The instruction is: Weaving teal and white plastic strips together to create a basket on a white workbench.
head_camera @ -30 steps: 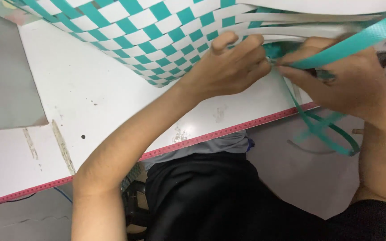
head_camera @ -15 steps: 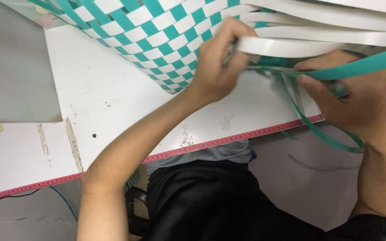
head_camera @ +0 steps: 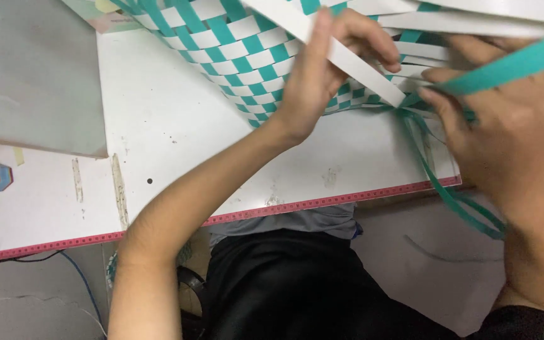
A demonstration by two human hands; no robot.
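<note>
The left hand is closed around a white strip, thumb on one side and fingers curled over the other. That strip runs long and flat on a slant, from the upper left near the top edge down to the right, its lower end reaching the knot of strips by the other hand. The right hand is closed too, pinching a teal strip that stretches up and to the right, out past the edge of view. Both strips come off a woven mat of teal and white checks lying at the far side of the white table. More teal strips hang loose over the table's red-trimmed front edge, curving downward.
</note>
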